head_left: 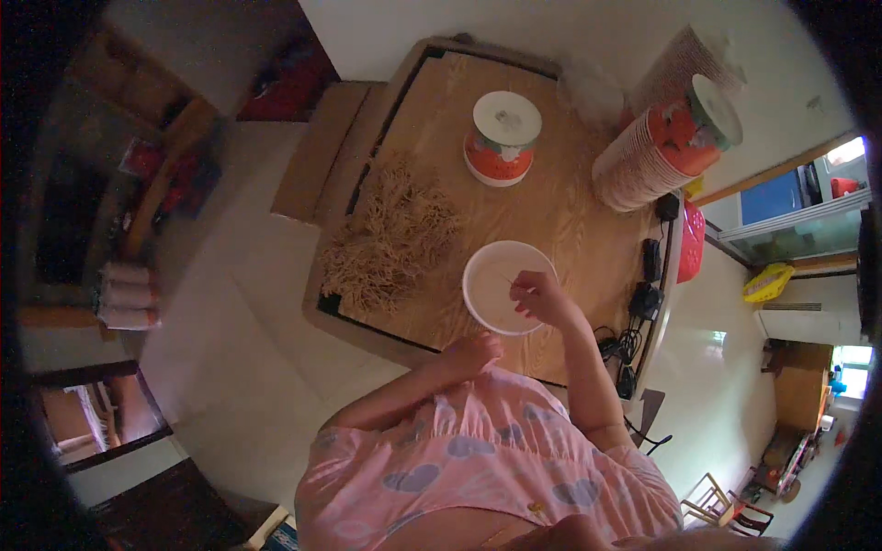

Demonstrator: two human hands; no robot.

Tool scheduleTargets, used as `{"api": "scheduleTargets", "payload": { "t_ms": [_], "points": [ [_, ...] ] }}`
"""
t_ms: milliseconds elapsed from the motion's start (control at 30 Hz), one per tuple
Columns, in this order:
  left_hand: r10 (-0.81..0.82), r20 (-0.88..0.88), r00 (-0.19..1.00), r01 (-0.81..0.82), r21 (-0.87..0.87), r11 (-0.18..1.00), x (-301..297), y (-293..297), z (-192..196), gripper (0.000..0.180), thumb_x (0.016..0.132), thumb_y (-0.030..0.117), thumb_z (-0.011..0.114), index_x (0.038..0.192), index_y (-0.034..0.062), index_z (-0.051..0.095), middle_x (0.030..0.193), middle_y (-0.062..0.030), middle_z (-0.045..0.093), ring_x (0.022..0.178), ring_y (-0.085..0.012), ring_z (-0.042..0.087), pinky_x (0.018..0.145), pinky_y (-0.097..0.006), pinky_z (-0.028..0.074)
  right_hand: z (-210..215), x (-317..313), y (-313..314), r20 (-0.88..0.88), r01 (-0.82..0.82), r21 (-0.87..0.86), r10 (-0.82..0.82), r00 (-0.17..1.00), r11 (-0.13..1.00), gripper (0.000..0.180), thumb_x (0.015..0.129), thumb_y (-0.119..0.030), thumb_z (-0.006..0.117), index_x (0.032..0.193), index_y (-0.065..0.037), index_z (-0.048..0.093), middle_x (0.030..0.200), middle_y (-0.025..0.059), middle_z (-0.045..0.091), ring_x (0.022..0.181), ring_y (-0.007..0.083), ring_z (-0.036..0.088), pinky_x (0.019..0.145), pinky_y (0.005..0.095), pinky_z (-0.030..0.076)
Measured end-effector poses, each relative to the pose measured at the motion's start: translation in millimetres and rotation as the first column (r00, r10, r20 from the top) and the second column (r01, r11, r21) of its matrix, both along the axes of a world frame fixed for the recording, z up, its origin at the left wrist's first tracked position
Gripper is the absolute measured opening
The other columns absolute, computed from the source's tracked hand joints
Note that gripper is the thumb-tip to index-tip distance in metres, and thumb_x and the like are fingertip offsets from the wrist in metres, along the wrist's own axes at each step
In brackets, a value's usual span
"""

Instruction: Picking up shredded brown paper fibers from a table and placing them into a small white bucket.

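Note:
A round white bowl (474,296) sits near the front edge of the wooden table. Over its right side, my right hand (544,297) is closed in a pinch. A thin strand seems to stick out from the fingertips, too fine to name. My left hand (476,353) is closed low beside the bowl's near rim, by the table edge. Whatever it may hold is hidden. To the left of the bowl lies a loose heap of tan, stringy, branching dried strands (390,241).
Beyond the bowl stands an orange-and-white tub (501,158) with a pale top. Stacked paper bowls (643,161) lean at the back right. Black adapters and cables (643,301) lie along the table's right edge, near a red plastic basket (691,243). A cardboard box (322,151) is at the left.

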State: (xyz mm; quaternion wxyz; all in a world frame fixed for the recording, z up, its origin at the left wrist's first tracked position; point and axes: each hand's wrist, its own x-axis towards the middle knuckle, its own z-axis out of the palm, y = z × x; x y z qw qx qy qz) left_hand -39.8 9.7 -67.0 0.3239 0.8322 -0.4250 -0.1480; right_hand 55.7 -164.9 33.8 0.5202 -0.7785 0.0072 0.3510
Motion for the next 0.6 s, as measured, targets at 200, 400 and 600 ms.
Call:
{"api": "scheduleTargets", "payload": {
  "t_ms": [200, 400, 600],
  "points": [
    [-0.018, -0.04, 0.999, 0.018, 0.0, 1.0, 1, -3, 12, 0.008, 0.071, 0.014, 0.05, 0.071, 0.006, 0.051, 0.082, -0.0115, 0.05, 0.083, -0.028, 0.051, 0.07, -0.038, 0.043, 7, -16, -5, 0.383, 0.099, -0.154, -0.033, 0.923, 0.983, 0.013, 0.078, -0.014, 0.054, 0.081, -0.002, 0.056, 0.073, 0.0082, 0.059, 0.063, 0.0175, 0.058, 0.056, 0.0294, 0.045],
    [-0.034, -0.014, 0.999, 0.034, 0.036, 0.999, 1, -12, 12, 0.01, 0.072, 0.015, 0.049, 0.07, 0.0059, 0.052, 0.08, -0.0117, 0.051, 0.081, -0.0282, 0.052, 0.068, -0.039, 0.043, -3, -17, -4, 0.402, 0.278, -0.049, -0.236, 0.885, 0.959, 0.013, 0.076, -0.015, 0.056, 0.082, -0.004, 0.058, 0.08, 0.0115, 0.061, 0.07, 0.0243, 0.06, 0.061, 0.032, 0.046],
    [0.006, -0.101, 0.995, -0.006, -0.001, 1.0, -2, -12, 20, 0.012, 0.074, 0.016, 0.048, 0.073, 0.0056, 0.054, 0.083, -0.0116, 0.053, 0.08, -0.0292, 0.054, 0.067, -0.039, 0.044, -12, -11, 6, 0.491, 0.323, 0.022, -0.291, 0.821, 0.946, 0.01, 0.08, -0.01, 0.052, 0.083, 0.0, 0.055, 0.073, 0.0052, 0.06, 0.069, 0.0117, 0.056, 0.062, 0.0261, 0.045]
  ]
}}
